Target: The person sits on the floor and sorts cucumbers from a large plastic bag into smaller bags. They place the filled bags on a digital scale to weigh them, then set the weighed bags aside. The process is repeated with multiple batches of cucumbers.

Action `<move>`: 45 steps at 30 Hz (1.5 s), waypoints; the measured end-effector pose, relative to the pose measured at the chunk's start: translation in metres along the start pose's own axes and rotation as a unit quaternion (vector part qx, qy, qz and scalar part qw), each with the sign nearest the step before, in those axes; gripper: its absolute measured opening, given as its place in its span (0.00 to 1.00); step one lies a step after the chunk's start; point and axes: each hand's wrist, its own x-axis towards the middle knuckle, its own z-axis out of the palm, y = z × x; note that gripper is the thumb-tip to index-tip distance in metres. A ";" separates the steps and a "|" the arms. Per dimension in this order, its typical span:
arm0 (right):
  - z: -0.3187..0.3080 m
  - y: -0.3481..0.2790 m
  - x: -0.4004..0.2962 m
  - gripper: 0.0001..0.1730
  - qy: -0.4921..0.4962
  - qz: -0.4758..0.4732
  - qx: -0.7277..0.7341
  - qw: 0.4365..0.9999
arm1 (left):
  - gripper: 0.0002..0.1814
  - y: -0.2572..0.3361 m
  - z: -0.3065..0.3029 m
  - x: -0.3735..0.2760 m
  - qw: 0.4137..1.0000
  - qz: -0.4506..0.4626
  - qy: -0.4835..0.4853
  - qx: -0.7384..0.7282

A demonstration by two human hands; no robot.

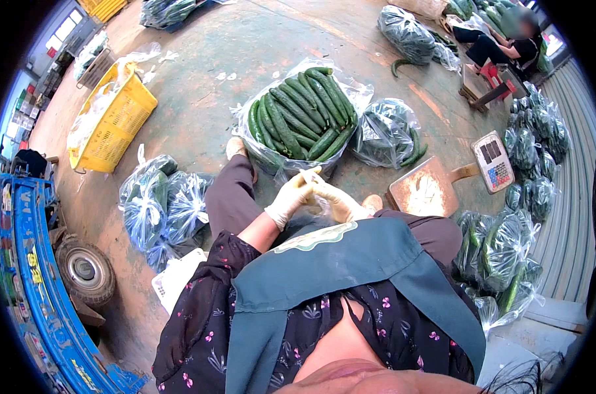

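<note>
Both my hands wear pale rubber gloves and meet in front of my apron. My left hand [290,196] pinches thin clear plastic, probably a bag [322,207], between its fingers. Fingers of my right hand [341,199] close on the same plastic from the other side. My wrists and apron hide its lower part. Just beyond my hands, a large open clear bag lined up with dark green cucumbers [303,113] stands on the floor between my feet. Touching its right side is a smaller clear bag of cucumbers [386,133], with some cucumbers [416,155] protruding.
A platform scale [422,189] with a keypad display [492,161] stands at right. Filled bags lie at left [165,202] and right [500,256]. A yellow plastic crate [111,118] and blue vehicle [37,276] are at left. Another person [510,47] sits at upper right.
</note>
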 end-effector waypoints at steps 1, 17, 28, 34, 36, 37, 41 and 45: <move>0.006 0.003 0.003 0.32 -0.004 0.004 0.005 1.000 | 0.30 -0.032 -0.016 0.005 0.984 0.157 0.004 0.078; -0.025 -0.063 -0.024 0.27 0.022 0.079 -0.628 0.774 | 0.22 -0.034 -0.043 -0.002 0.951 -0.192 -0.223 -0.089; -0.148 -0.182 0.003 0.21 0.226 0.066 -0.540 0.808 | 0.16 0.369 -0.400 -0.013 0.801 0.353 0.403 -0.266; -0.193 -0.192 0.078 0.19 0.307 0.039 -0.350 0.884 | 0.13 0.219 -0.230 0.052 0.936 0.176 0.144 -0.267; -0.210 -0.195 0.112 0.20 0.335 0.038 -0.369 0.866 | 0.12 0.160 -0.177 0.079 0.925 0.116 0.086 -0.350; -0.232 -0.199 0.124 0.20 0.363 0.029 -0.404 0.839 | 0.13 0.144 -0.141 0.096 0.923 0.090 0.035 -0.372; -0.266 -0.216 0.178 0.21 0.437 -0.008 -0.549 0.712 | 0.25 0.102 -0.081 0.137 0.928 -0.050 0.118 -0.349; -0.269 -0.236 0.217 0.27 0.462 -0.023 -0.591 0.661 | 0.25 0.055 -0.106 0.172 0.939 -0.101 0.133 -0.302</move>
